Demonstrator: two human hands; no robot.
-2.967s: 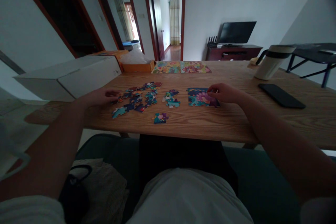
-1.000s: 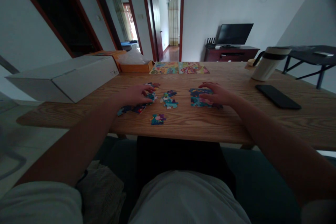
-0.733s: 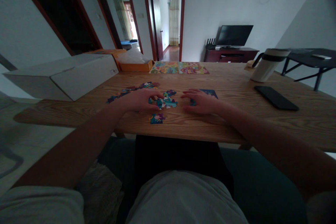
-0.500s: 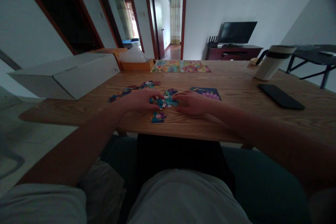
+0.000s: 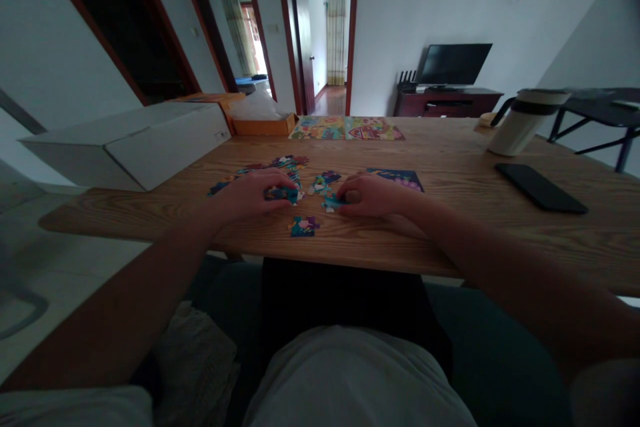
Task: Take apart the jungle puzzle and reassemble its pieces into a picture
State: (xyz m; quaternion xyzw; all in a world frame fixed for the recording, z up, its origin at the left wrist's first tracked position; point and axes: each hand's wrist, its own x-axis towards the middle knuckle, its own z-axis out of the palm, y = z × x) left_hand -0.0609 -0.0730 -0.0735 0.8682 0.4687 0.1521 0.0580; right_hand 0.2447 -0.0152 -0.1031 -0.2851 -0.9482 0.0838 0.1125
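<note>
My left hand [image 5: 253, 193] curls over the wood table, thumb and index finger around a dark blue and teal jigsaw puzzle piece [image 5: 283, 194]. Opposite it, my right hand [image 5: 375, 195] has its fingers bent and closed on the edge of a light teal puzzle piece [image 5: 330, 202]. Between the hands, a few more pieces [image 5: 325, 180] lie just behind that one. Nearer the table's front edge sits a separate teal, pink and purple puzzle section [image 5: 303, 226]. Loose puzzle pieces [image 5: 285, 161] form a heap behind my left hand, which partly hides it.
A dark blue and purple picture sheet [image 5: 400, 177] lies behind my right hand. Two colourful picture cards [image 5: 345, 128] are farther back. A white box [image 5: 165, 140] and an orange box [image 5: 265, 125] stand left; a phone [image 5: 540, 188] and a tumbler [image 5: 520, 123] are right.
My hands have moved apart, the left one leftward with its piece. A gap now shows between the pieces at each hand. My right fingers have curled in more.
</note>
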